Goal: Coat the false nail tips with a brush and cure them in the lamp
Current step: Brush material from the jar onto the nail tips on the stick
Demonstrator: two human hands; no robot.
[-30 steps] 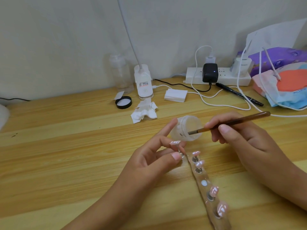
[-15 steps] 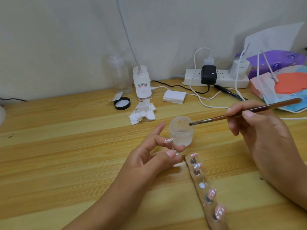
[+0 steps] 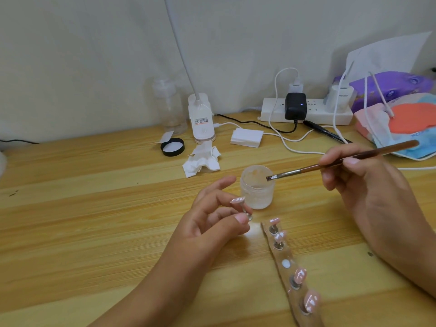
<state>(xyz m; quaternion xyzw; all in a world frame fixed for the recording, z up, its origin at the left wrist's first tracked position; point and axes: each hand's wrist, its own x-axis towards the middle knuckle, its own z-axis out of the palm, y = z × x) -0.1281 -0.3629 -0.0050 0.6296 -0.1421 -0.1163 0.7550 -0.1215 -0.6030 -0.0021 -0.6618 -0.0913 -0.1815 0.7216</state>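
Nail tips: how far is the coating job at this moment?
Done: the jar is open, its lid lies aside; four tips sit on the strip, coated or not I cannot tell. In hand: the left hand pinches one tip, the right hand holds the brush at the jar's rim. Left: coating that tip, refilling the vacant slot, curing.

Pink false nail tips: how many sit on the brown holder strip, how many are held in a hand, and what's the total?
Pink false nail tips on the brown holder strip: 4
Pink false nail tip pinched in the left hand: 1
Total: 5
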